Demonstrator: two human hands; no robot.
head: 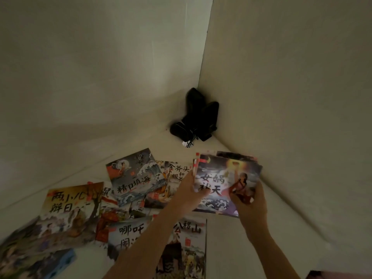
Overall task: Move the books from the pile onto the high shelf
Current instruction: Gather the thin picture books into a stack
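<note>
Glossy books (225,182) pinched, both hands

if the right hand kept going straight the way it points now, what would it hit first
Probably the right-hand wall. The right hand, gripping the stack of books, points up and away over bare shelf; depth is unclear.

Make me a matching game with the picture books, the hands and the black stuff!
Things:
1. black objects
2. wave-cover book
3. held stack of books
4. left hand

Places or states:
A. gripped by both hands
B. in the corner where the walls meet
C. lying flat, no hand on it
D. holding the stack's left edge

Pairs: 1-B, 2-C, 3-A, 4-D
</note>
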